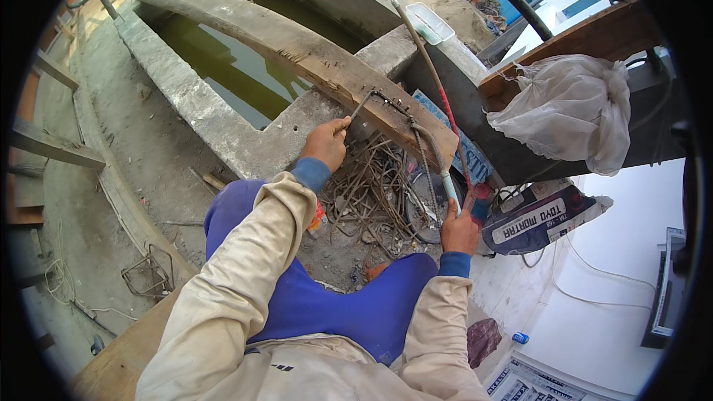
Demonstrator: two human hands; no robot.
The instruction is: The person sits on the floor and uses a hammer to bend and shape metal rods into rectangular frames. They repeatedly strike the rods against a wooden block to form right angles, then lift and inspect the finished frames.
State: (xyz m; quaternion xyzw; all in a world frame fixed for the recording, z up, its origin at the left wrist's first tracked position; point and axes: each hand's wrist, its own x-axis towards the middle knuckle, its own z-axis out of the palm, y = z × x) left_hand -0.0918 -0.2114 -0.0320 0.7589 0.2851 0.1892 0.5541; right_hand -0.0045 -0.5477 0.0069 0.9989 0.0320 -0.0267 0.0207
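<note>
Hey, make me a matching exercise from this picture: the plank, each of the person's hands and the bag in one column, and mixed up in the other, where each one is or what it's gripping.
1. Plank
2. Left hand
3. Right hand
4. Bag

A. Gripping a pale handle
B. Whitish, at the picture's upper right
C. Lying across the concrete tank
D. Gripping a thin rod

Pairs: 1-C, 2-D, 3-A, 4-B

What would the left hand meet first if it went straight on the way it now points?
Probably the plank: the left hand points up and right toward it, gripping a rod. Depth is unclear from one view.
</note>
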